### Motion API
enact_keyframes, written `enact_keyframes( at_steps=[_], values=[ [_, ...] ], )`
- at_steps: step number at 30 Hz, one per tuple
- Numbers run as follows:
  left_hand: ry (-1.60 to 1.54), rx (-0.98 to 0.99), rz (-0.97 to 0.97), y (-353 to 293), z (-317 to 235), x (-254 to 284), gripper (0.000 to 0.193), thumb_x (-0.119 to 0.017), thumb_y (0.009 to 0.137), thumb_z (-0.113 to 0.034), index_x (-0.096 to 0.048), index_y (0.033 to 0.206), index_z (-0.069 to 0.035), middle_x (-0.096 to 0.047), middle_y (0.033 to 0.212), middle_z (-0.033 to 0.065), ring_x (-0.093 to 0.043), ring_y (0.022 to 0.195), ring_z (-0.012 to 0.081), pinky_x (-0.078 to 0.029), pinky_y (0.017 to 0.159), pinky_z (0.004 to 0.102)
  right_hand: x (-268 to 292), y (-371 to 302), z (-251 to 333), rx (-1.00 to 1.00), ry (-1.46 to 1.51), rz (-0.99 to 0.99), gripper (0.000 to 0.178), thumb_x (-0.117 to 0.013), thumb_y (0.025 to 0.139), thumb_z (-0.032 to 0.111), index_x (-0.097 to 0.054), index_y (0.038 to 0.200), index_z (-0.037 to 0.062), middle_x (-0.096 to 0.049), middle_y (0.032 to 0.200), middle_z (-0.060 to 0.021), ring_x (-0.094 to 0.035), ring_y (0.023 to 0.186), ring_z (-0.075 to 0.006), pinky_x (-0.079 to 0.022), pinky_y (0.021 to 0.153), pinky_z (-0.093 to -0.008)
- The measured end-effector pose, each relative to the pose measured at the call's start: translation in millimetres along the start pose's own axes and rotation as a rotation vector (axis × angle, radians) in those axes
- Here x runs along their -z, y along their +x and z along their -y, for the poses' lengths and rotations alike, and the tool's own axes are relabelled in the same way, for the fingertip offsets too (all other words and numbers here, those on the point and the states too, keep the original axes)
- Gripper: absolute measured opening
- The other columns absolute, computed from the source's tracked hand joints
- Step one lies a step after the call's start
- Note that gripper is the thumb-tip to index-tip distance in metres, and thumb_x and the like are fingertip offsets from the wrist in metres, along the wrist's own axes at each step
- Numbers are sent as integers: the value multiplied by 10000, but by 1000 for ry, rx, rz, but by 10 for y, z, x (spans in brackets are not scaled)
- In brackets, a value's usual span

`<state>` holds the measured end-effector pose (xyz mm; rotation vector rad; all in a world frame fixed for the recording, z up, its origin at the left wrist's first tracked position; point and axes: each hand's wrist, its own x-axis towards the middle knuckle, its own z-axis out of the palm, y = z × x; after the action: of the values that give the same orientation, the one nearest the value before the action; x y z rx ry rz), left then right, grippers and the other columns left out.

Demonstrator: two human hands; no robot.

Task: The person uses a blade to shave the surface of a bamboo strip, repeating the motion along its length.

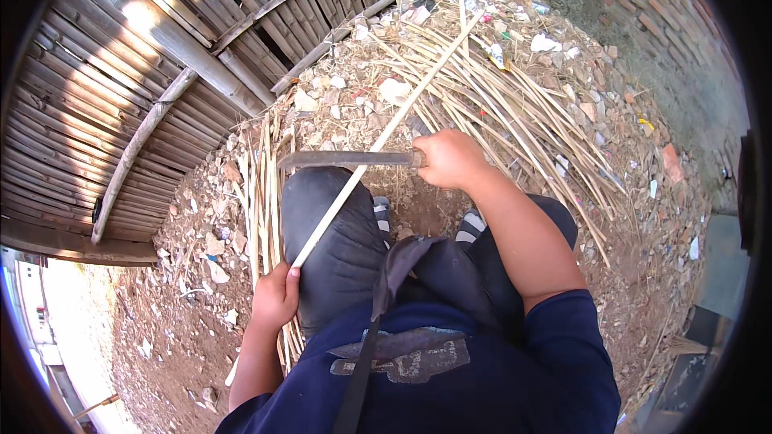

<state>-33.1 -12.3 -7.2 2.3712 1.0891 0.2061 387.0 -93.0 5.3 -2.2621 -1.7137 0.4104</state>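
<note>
My left hand (276, 296) is closed round the near end of a long pale bamboo strip (330, 214). The strip slants up and away to the right, past my bent left knee. In my closed right hand (452, 159) is the handle of a billhook-like knife (342, 158). Its dark blade points left, and its tip curves slightly. Blade and strip cross above the left knee; whether the edge bites into the wood cannot be made out. Beyond my right hand lies a loose pile of similar bamboo strips (515, 116). More strips (261, 193) lie beside my left leg.
A bamboo slat wall (145, 112) with a thick lower beam (80, 247) stands at the left. A brick wall (643, 0) rises at the far right. Stony ground (181, 329) surrounds me, with scraps of litter (545, 43) at the far side.
</note>
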Motion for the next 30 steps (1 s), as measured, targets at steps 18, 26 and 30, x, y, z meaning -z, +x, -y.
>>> enact_keyframes(
  at_steps=[18,26,30],
  values=[
    [219,-20,36,283,152,-12,366,-545,1050,-375,-521,871,-57,-641,719,224,-630,680,482,-490,612,571,-22,94,-535,-253,221,36,299,-688,787,201,-744,1045,60,-735,912,-210,-715,888,-383,-566,805,-461],
    [182,-35,31,159,292,-61,346,-559,1043,-358,-542,885,-51,-642,723,239,-634,683,493,-496,615,576,-25,5,-51,-88,20,29,317,-731,768,235,-729,1001,21,-728,873,-227,-713,859,-405,-562,785,-474],
    [237,-106,30,305,66,82,365,-552,1046,-384,-541,886,-56,-641,701,212,-647,675,461,-504,606,555,-3,152,-623,-426,205,1,352,-741,787,227,-726,1069,18,-740,977,-232,-721,959,-377,-564,854,-466]
  ],
)
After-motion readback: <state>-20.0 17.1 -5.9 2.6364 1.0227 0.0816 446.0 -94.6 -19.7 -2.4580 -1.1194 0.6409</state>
